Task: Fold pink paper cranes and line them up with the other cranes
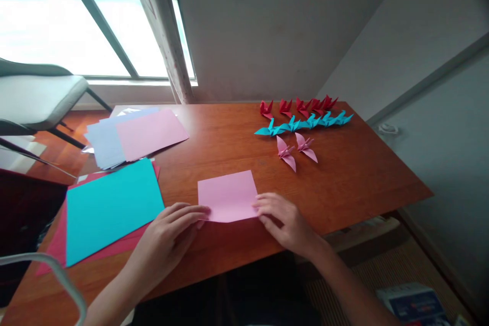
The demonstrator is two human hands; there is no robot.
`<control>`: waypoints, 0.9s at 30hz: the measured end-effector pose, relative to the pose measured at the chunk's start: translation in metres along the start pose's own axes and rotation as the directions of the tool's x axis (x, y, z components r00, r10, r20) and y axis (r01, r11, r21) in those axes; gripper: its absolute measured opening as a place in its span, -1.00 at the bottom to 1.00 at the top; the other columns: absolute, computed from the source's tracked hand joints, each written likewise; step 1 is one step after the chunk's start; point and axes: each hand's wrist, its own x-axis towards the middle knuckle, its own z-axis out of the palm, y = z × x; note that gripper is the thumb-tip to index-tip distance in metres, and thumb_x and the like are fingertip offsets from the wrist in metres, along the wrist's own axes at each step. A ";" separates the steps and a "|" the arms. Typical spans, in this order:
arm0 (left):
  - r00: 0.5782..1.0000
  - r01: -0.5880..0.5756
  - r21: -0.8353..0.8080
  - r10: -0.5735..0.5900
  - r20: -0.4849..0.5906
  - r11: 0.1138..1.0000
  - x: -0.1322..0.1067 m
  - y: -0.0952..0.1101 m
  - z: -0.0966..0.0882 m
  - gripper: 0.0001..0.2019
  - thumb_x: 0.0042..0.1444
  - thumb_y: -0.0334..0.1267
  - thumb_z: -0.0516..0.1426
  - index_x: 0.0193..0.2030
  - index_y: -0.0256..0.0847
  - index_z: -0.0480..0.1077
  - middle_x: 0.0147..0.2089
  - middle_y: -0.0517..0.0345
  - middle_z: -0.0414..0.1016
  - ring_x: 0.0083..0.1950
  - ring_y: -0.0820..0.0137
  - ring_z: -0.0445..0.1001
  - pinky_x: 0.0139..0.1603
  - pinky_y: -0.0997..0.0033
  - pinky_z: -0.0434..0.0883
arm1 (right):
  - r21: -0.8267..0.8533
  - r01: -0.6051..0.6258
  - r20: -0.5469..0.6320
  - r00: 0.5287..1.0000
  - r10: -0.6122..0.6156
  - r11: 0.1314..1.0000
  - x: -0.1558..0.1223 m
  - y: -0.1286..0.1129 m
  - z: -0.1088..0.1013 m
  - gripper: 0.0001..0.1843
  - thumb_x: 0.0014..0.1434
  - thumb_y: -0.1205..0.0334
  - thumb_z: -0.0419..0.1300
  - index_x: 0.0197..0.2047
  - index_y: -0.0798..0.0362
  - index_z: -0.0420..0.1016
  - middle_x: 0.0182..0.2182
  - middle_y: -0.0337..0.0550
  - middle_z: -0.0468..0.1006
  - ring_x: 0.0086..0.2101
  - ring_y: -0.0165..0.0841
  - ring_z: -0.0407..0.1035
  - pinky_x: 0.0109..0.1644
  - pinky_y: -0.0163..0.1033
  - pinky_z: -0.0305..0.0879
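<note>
A small sheet of pink paper (228, 194) lies in front of me near the table's front edge, its near edge bowed slightly up. My left hand (176, 226) pinches its near left corner between thumb and fingers. At the right edge, my right hand (280, 219) grips the paper the same way, fingers on top and thumb at the near corner. Beyond the paper stand two pink origami cranes (286, 154), and behind them a row of turquoise cranes (292, 126) and a row of red cranes (285, 107).
Left of my hands, a turquoise sheet stack (114, 209) rests over red paper (51, 259). Farther back lie pink sheets (153, 135) on pale blue sheets (105, 140). A chair (42, 94) stands by the window. A pale curved tube (63, 275) crosses the lower left of the wooden table (225, 137).
</note>
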 end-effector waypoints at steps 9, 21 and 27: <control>0.967 0.065 0.146 -0.026 -0.253 0.987 0.005 0.064 0.007 -0.48 0.30 -0.43 0.14 0.39 -0.25 0.25 0.42 -0.19 0.32 0.43 0.16 0.32 0.38 0.14 0.35 | 0.200 -0.374 -0.120 0.908 0.401 0.906 0.018 -0.001 -0.001 -0.83 0.34 0.17 0.18 -0.21 0.03 0.57 -0.38 -0.20 0.63 -0.38 -0.37 0.51 -0.30 -0.32 0.37; 0.996 -0.086 0.377 0.080 0.030 0.922 0.022 0.080 0.062 -0.42 0.32 0.02 0.15 0.39 -0.22 0.32 0.50 -0.22 0.24 0.51 -0.06 0.19 0.51 -0.10 -0.01 | 0.389 -0.518 0.052 0.837 0.544 0.761 0.034 0.009 -0.010 -0.79 0.27 0.12 0.22 -0.16 0.07 0.58 -0.27 -0.15 0.66 -0.26 -0.30 0.52 -0.18 -0.25 0.42; 0.994 -0.101 0.385 0.074 0.083 0.917 0.023 0.078 0.072 -0.37 0.31 0.11 0.13 0.39 -0.21 0.32 0.49 -0.19 0.26 0.49 -0.05 0.22 0.52 -0.07 -0.12 | -0.115 -0.389 -0.065 0.921 0.384 0.914 0.043 0.006 -0.023 -0.82 0.34 0.28 0.12 -0.15 0.05 0.57 -0.17 -0.09 0.67 -0.17 -0.28 0.54 0.01 -0.17 0.41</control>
